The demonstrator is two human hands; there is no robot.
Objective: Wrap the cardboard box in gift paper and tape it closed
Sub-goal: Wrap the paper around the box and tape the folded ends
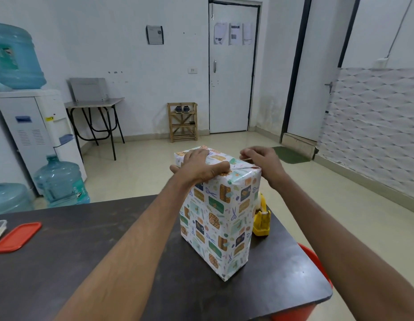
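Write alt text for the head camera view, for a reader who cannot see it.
A person's two bare hands work on top of an upright box wrapped in patterned gift paper on a dark table: the left hand presses the folded top flap while the right hand pinches at its edge. A yellow tape dispenser stands just behind the box; a red lid lies far left.

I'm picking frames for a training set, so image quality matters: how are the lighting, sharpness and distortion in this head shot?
Head view: soft, even indoor light, only faint shadows on the dark table; the wrapped box and both hands, left and right, are reasonably sharp; wide-angle distortion bows the door frame and stretches the forearms at the edges; mild sheen on the paper, no strong glare.
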